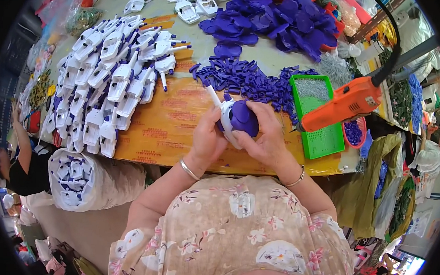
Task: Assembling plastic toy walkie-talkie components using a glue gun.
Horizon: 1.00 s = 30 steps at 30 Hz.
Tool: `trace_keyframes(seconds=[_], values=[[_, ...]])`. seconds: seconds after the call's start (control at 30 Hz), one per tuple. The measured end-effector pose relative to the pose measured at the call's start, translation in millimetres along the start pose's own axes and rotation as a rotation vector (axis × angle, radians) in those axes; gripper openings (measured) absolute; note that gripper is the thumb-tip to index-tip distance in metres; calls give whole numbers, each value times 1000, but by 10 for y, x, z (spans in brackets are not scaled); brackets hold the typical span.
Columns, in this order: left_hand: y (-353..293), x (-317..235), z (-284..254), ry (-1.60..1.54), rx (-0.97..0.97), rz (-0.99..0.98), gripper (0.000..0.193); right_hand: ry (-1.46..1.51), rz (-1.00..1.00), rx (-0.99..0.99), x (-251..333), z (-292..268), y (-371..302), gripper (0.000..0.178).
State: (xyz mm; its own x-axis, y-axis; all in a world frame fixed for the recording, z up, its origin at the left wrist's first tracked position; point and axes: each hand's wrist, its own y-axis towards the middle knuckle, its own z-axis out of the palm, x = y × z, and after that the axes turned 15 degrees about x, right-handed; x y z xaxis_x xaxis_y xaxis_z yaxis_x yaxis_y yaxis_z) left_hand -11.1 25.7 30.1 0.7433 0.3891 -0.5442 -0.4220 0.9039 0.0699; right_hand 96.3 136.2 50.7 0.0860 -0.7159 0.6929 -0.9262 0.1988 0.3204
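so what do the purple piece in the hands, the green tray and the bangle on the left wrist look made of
The purple piece: probably moulded plastic, smooth with a soft sheen and even colour. The green tray: likely plastic too, evenly bright with thin walls. The bangle: seemingly polished metal, silvery with highlights.

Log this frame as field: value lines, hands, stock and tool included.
left hand: holds white-and-purple plastic piece, white side
right hand: grips same piece, purple side
left: piled white pieces
far side: piled large purple covers, small purple parts nearer
right: green tray, silver bits at far end
tool: orange power tool, across tray in view
lower left: whitish sack, white-and-purple pieces inside
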Motion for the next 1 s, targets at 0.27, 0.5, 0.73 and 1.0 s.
trace_keyframes(seconds=[0.27, 0.5, 0.73, 1.0], values=[[-8, 44, 5, 61, 5, 5, 34, -8, -10, -56, 65, 75, -64, 63], [-106, 26, 126, 291, 31, 42, 34, -47, -4, -90, 62, 223, -88, 64], [11, -160, 128, 83, 41, -15, 50, 57, -33, -132, 66, 82, -77, 54], [-200, -212, -68, 296, 93, -25, 52, 453, 36, -110, 165, 68, -174, 32]])
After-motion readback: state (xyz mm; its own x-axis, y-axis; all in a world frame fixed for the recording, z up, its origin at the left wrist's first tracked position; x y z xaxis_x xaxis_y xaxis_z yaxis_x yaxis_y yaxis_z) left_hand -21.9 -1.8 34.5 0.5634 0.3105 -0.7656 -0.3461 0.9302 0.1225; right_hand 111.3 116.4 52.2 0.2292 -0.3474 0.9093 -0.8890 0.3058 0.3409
